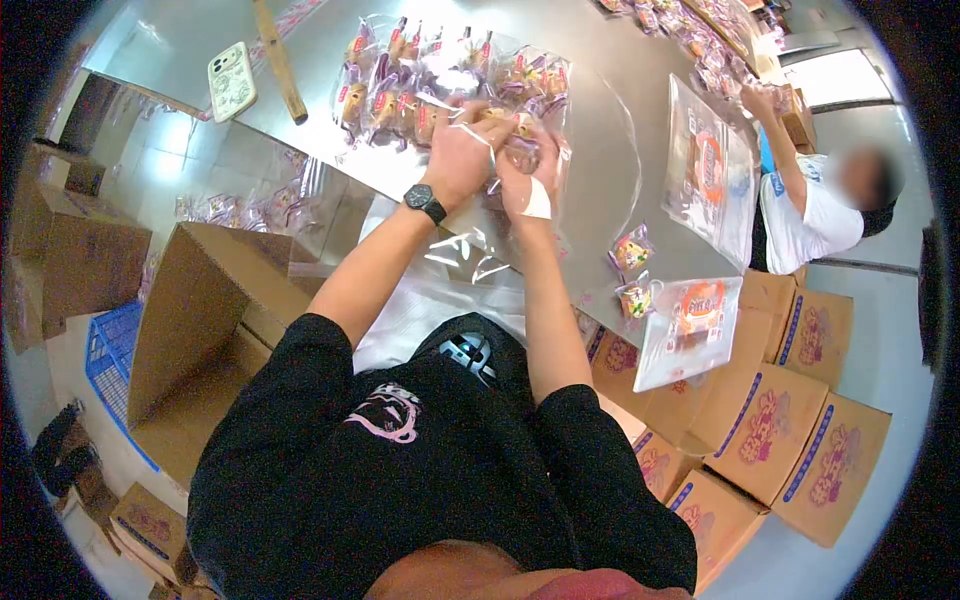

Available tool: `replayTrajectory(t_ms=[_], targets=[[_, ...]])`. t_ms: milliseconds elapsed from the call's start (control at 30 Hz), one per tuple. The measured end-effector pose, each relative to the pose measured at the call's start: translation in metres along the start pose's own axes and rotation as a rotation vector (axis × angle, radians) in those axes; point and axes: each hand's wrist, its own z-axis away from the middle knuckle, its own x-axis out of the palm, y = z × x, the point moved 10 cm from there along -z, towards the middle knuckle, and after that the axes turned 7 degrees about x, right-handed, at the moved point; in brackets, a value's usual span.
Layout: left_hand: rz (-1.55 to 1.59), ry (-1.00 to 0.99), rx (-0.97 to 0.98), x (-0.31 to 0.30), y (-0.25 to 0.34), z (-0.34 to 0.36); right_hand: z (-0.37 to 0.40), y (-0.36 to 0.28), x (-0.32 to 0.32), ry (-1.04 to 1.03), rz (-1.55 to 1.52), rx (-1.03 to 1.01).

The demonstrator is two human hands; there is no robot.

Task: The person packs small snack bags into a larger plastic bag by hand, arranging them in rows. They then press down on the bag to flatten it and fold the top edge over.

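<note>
A large clear plastic bag (468, 255) lies over the metal table edge, with rows of individually wrapped snacks (385, 105) inside or under it; the film makes it hard to tell which. My left hand (468, 150), with a black watch at the wrist, bends its fingers over the film at the near row. Close beside it, my right hand (528, 175) grips the film at the right end of that row. A white patch is stuck on the right hand near the thumb. The fingertips of both hands are partly hidden by glare and wrappers.
Two loose snack packs (632, 250), printed bags (708, 165), a phone (232, 80) and a wooden stick (280, 65) lie on the table. Cartons (765, 430) stand right; an open box (190, 340) and blue crate (105, 350) stand left. A co-worker (815, 210) reaches toward more packs.
</note>
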Motion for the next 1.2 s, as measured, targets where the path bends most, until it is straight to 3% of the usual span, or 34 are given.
replayTrajectory(t_ms=[33,167,267,300,400,433,567,767,867,900,1000,1133,1200], targets=[[0.011,0.005,-0.009,0.0,-0.001,0.001,0.003,0.001,0.001,-0.05,0.006,0.057],[-0.013,-0.065,-0.099,0.002,-0.009,0.002,0.01,-0.02,0.008,-0.014,0.379,-0.119],[-0.05,-0.057,-0.116,0.009,-0.012,0.005,0.007,-0.028,-0.001,-0.087,-0.126,-0.026],[-0.053,-0.007,-0.098,0.004,-0.01,0.004,0.006,-0.034,-0.003,-0.032,-0.047,-0.073],[-0.11,0.017,-0.052,0.0,-0.005,-0.001,0.017,-0.027,0.011,-0.315,-0.135,0.08],[-0.119,-0.006,-0.06,0.001,-0.005,-0.001,0.022,-0.024,0.011,-0.176,0.137,-0.077],[-0.085,0.004,-0.062,-0.005,0.001,-0.001,0.048,-0.028,0.007,-0.24,0.276,-0.199],[-0.108,0.08,-0.039,-0.013,0.005,-0.007,0.038,-0.032,-0.008,0.017,0.265,-0.188],[-0.131,0.006,-0.069,-0.008,0.007,-0.008,0.039,-0.048,-0.027,0.124,0.207,-0.198],[-0.075,-0.014,-0.097,-0.008,0.007,-0.007,0.043,-0.052,-0.026,0.212,0.325,-0.236],[-0.089,-0.097,-0.098,0.002,0.003,-0.012,0.039,-0.034,-0.006,0.069,0.409,-0.098],[-0.175,-0.114,-0.071,0.005,0.003,-0.012,0.031,-0.017,-0.007,0.026,0.307,0.051],[-0.145,-0.111,-0.073,0.008,0.003,-0.009,0.025,-0.026,-0.01,0.106,0.299,-0.023]])
